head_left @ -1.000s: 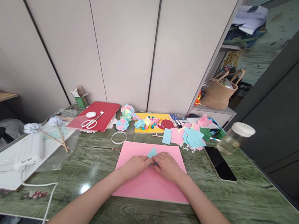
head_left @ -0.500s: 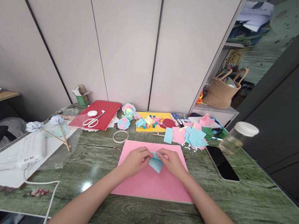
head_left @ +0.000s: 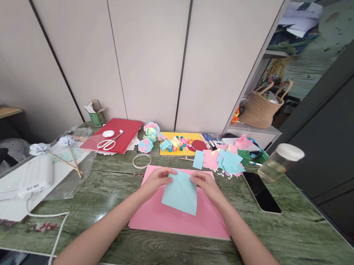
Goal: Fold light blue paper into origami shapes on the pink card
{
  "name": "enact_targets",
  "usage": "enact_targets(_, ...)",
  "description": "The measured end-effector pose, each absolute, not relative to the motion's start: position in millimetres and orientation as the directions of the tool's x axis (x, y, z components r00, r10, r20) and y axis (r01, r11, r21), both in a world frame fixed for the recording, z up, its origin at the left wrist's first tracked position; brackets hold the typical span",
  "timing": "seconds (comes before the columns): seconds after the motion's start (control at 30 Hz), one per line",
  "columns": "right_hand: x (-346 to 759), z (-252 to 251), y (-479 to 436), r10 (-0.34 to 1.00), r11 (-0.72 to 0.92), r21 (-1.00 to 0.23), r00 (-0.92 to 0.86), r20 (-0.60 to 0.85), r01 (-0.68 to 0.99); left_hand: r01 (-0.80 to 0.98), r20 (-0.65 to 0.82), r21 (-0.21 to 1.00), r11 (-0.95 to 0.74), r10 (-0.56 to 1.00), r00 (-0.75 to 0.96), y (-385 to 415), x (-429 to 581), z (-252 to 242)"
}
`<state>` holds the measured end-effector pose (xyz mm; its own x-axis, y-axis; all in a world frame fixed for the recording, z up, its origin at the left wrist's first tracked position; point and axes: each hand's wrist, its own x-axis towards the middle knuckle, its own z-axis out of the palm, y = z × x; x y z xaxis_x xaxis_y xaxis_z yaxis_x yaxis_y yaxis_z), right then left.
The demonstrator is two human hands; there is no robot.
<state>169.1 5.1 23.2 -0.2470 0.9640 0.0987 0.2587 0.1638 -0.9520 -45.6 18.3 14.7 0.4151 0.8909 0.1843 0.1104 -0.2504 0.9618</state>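
Observation:
A light blue square of paper (head_left: 181, 193) is spread out between my hands, with faint creases on it. My left hand (head_left: 158, 179) pinches its upper left corner. At the upper right corner, my right hand (head_left: 206, 184) grips it between thumb and fingers. Beneath lies a larger pink sheet (head_left: 164, 223) on the green table. Just beyond my hands are a single light blue paper piece (head_left: 198, 159) and a pile of loose blue and pink papers (head_left: 230, 161).
A black phone (head_left: 263, 193) and a lidded clear jar (head_left: 279, 166) stand to the right. At the back are folded paper balls (head_left: 146, 145), a tape ring (head_left: 142, 161), and scissors (head_left: 107, 143) on a red folder (head_left: 127, 130). A white power bank (head_left: 38, 179) with a cable lies left.
The blue paper was folded small between my fingers. Now it is opened out into a full square, with my hands a little farther apart on its upper corners.

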Motion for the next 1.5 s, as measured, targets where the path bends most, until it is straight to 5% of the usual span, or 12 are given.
enact_targets(0.63, 161.3, 14.3, 2.0, 0.912, 0.208, -0.914, -0.407, 0.053, 0.347, 0.284, 0.132, 0.895, -0.344, 0.812, 0.568, -1.1, -36.7, 20.8)
enact_targets(1.5, 176.6, 21.7, 10.9, 0.962, 0.146, -0.951, -0.263, 0.072, 0.272, 0.056, 0.147, 0.983, -0.175, 0.934, 0.326, 20.9, -42.1, 9.9)
